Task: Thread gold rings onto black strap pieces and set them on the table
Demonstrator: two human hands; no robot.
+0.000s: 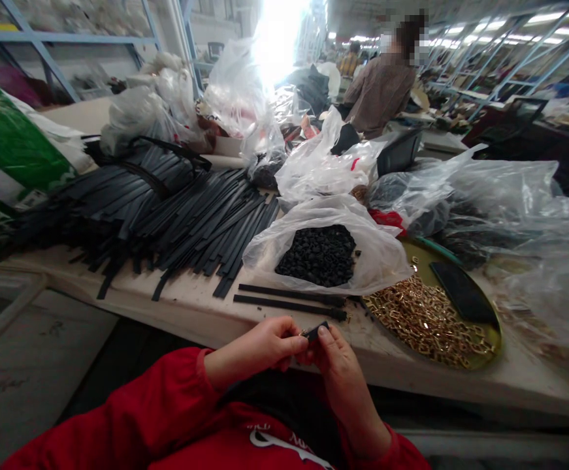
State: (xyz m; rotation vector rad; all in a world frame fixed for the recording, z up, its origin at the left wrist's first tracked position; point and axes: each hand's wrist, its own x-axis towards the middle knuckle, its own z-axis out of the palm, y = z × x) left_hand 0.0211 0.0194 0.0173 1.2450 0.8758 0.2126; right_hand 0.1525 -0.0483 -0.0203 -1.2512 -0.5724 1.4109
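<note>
Close in front of my red-clad body, both hands meet over one small piece of work. The fingers of my right hand (pixel 339 362) pinch a short black strap (pixel 316 331), its far part hidden by the hand. At the strap's left end, my left hand (pixel 277 343) has thumb and fingers closed on a small gold buckle (pixel 304 333), mostly covered. Just beyond the hands, two black straps (pixel 289 305) lie side by side along the table's front. Behind these sits an open plastic bag (pixel 259 251) of small black loops (pixel 316 254).
A round tray (pixel 492 352) of gold buckles (pixel 426 320) stands to the right, with a flat black rectangular object (pixel 463 290) on it. Many black straps (pixel 200 222) are heaped at left beside a green sack (pixel 14 150). Clear bags (pixel 333 163) crowd the back; a person (pixel 382 91) is beyond.
</note>
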